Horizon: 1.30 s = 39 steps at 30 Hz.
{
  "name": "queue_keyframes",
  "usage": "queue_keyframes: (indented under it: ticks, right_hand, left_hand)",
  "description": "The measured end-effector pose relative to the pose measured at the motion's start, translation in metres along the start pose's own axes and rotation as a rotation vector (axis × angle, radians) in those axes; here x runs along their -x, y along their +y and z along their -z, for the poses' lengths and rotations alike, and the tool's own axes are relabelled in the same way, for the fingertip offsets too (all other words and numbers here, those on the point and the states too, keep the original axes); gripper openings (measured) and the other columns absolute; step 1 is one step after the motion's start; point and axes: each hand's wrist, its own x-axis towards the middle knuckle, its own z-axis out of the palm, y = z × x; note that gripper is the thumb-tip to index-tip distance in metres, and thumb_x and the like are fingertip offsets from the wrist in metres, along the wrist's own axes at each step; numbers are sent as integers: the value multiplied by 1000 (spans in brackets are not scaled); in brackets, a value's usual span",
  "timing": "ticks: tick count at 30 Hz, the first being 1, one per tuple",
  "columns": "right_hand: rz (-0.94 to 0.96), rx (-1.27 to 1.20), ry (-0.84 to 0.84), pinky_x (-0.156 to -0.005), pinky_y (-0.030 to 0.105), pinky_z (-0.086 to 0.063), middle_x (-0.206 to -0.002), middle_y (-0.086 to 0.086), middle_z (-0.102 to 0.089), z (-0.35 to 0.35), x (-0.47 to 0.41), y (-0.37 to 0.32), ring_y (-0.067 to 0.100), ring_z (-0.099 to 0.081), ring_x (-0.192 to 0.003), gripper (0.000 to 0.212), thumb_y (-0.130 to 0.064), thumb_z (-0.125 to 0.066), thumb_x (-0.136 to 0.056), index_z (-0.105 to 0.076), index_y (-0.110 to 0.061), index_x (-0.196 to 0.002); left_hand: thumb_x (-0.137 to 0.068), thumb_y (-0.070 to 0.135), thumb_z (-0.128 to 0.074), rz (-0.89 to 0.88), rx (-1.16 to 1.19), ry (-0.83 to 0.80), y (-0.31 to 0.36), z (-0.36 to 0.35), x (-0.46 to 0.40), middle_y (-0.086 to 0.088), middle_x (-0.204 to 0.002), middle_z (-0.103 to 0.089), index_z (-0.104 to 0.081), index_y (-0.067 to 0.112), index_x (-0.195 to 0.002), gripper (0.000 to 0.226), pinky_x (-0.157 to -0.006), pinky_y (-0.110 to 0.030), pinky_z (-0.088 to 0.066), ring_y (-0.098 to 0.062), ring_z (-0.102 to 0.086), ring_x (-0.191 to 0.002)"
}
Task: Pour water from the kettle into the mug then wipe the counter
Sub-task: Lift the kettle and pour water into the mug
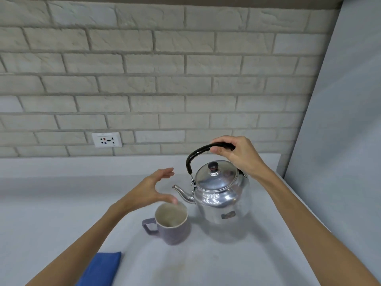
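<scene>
Kettle [221, 193] hangs under my right hand [239, 155], fist wrapped round its handle; mug [172, 222] sits spout-side, left hand [152, 188] spread beside.

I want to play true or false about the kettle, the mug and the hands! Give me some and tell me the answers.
1. The right hand holds the kettle by its black handle. True.
2. The kettle's lid is off. False: the lid is on.
3. The mug is purple outside. True.
4. The left hand grips the mug's handle. False: its fingers are spread open above the mug.
5. The blue cloth lies in the mug. False: it lies on the counter.
</scene>
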Motion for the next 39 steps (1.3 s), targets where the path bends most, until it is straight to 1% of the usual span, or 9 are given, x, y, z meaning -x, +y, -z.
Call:
queue_keyframes:
  ticks: [5,10,12,14,16,20,27,33,39]
  right_hand:
    - [-16,48,-54,-76,15,-46,-87,-7,-73,-3,6,-4,10,-64,-83,14,-24,-73,-79,-71,-36,-83]
    - [-35,108,-119,-74,10,-46,-86,-10,-73,-8,9,-3,3,-65,-82,11,-23,-73,-80,-73,-27,-90]
    - [-39,126,-137,-76,9,-47,-86,-13,-72,-9,10,-4,2,-65,-83,11,-22,-73,-80,-74,-25,-91]
    - [-33,143,-151,-76,9,-46,-87,-11,-73,-9,11,-4,2,-65,-84,12,-21,-73,-80,-74,-22,-92]
    - [-26,163,-165,-77,10,-46,-89,-7,-73,-10,11,-5,3,-65,-85,13,-20,-74,-79,-74,-19,-93]
    - [-34,200,-183,-81,18,-49,-90,-5,-74,-12,11,-8,7,-66,-87,14,-20,-74,-79,-75,-19,-93]
    - [-24,252,-189,-76,16,-48,-89,-6,-74,-11,10,-9,4,-65,-83,14,-21,-74,-79,-75,-22,-93]
    - [-24,289,-214,-79,28,-50,-88,-6,-74,-12,8,-10,16,-65,-86,13,-22,-74,-79,-75,-24,-92]
    - [-13,295,-225,-79,32,-49,-90,0,-73,-13,8,-8,22,-63,-85,14,-22,-74,-79,-75,-23,-93]
  left_hand:
    - [-51,53,-84,101,-96,-93,-29,-20,15,22,-137,-34,-24,36,-144,112,-102,-23,-31,0,-32,-130]
    - [-42,55,-89,184,-68,-82,-41,-35,25,17,-140,-32,-23,34,-145,124,-94,-36,-49,-5,-31,-130]
    - [-42,57,-88,179,-91,-72,-48,-38,27,16,-141,-35,-25,32,-145,123,-96,-32,-48,-9,-38,-128]
    - [-43,53,-90,189,-56,-72,-54,-41,29,17,-138,-39,-28,33,-143,119,-88,-27,-51,-11,-47,-121]
    - [-43,50,-91,200,-3,-59,-60,-43,30,18,-133,-43,-32,33,-141,116,-85,-27,-54,-11,-51,-118]
    - [-42,51,-92,207,75,-35,-71,-48,31,24,-127,-46,-37,36,-138,112,-89,-20,-51,1,-51,-116]
    - [-42,56,-90,194,103,-12,-78,-53,31,24,-122,-54,-40,52,-126,98,-80,-12,-49,6,-57,-106]
    - [-40,58,-90,179,85,-5,-82,-53,30,22,-122,-55,-40,40,-134,107,-91,-24,-51,-2,-59,-108]
    - [-40,58,-89,173,78,2,-82,-53,30,21,-122,-56,-41,41,-132,105,-91,-25,-52,-3,-60,-107]
